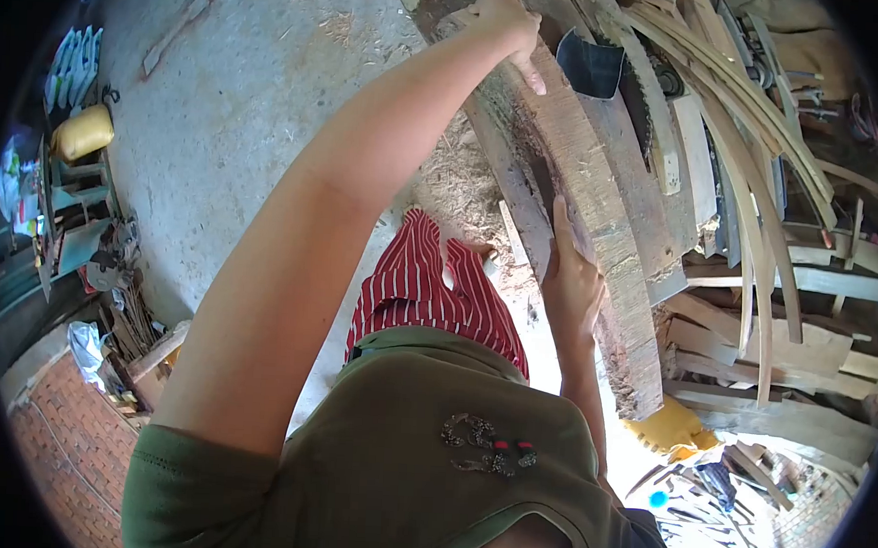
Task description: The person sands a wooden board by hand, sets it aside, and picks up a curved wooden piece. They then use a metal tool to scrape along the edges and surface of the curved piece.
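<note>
A long, thick, rough-edged wooden plank (pixel 585 182) runs from the top middle down to the lower right, with bark and a dark hollow along its left side. My left hand (pixel 509 27) is closed on its far part, one digit extended over the top face. Nearer to me, my right hand (pixel 573 285) grips the left edge of the same plank, with one digit pointing up along it and its other fingers partly hidden. A curved black piece (pixel 590 65) lies just right of the plank, near my left hand.
More boards and long curved strips (pixel 757 180) are piled on the right. A yellow container (pixel 672 429) sits beyond the plank's near end. Sawdust lies on the concrete floor (pixel 241 99). At the left are a yellow jerrycan (pixel 84 132) and a brick surface (pixel 69 444).
</note>
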Demonstrator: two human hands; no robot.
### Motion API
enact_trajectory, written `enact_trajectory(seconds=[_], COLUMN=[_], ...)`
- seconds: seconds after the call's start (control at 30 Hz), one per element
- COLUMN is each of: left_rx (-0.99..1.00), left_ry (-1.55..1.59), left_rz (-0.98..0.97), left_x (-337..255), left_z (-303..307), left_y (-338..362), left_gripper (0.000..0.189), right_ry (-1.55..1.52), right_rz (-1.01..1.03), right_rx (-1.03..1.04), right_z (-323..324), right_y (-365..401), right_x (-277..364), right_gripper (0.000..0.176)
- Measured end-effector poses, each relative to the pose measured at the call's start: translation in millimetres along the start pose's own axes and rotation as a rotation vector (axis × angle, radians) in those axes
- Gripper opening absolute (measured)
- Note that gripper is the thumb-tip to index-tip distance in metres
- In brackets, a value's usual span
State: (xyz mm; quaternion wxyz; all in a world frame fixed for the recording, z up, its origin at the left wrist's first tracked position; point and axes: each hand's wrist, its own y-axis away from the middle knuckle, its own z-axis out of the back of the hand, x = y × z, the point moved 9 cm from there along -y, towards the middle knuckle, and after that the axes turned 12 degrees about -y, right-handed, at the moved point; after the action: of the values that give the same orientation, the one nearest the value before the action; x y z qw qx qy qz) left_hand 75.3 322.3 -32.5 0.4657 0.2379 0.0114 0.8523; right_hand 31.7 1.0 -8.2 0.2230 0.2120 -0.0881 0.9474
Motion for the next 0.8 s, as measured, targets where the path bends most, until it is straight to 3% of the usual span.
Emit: enact_trajectory(seconds=[0.13,0.27,0.33,0.4,0.43,0.53,0.6,0.67,0.7,0.73,0.8], left_rx=[-0.024,-0.012,0.027,0.037,0.055,0.010,0.121,0.045,0.043,0.043,0.037], left_ry=[-0.017,-0.051,-0.048,-0.050,-0.038,-0.069,-0.048,-0.059,-0.046,-0.031,-0.066], left_rz=[0.011,0.005,-0.004,-0.031,-0.041,-0.051,-0.065,-0.037,-0.047,-0.055,-0.064], left_x=[1.1,7.7,3.0,-5.7,-4.7,0.1,-1.3,1.3,0.7,-1.6,-3.5], left_z=[-2.5,3.1,-0.4,2.2,5.0,21.6,11.6,7.1,3.3,1.8,7.5], left_y=[-0.5,-5.6,-5.1,-0.9,3.2,14.4,13.3,7.8,3.1,1.9,10.7], left_gripper=[0.133,0.134,0.135,0.136,0.136,0.134,0.131,0.132,0.133,0.134,0.136], right_ry=[0.069,0.068,-0.012,0.009,0.118,0.089,0.003,0.053,0.103,0.102,0.132], right_rz=[0.007,-0.200,0.095,-0.179,-0.119,-0.218,-0.227,-0.113,-0.269,-0.281,-0.134], right_rx=[0.025,0.166,-0.179,0.159,0.149,0.212,0.187,-0.006,0.180,0.178,0.090], right_z=[-19.4,-5.2,15.2,-6.8,-21.2,-22.2,-11.5,7.3,-13.0,-21.2,-29.8], right_y=[-31.0,-0.3,-2.3,-19.0,-31.6,-27.8,-7.3,-5.8,-3.7,-15.5,-40.1], right_x=[29.1,2.6,14.2,18.6,25.6,23.9,12.7,20.6,7.0,12.0,30.2], right_gripper=[0.067,0.067,0.068,0.069,0.072,0.075,0.077,0.075,0.075,0.075,0.074])
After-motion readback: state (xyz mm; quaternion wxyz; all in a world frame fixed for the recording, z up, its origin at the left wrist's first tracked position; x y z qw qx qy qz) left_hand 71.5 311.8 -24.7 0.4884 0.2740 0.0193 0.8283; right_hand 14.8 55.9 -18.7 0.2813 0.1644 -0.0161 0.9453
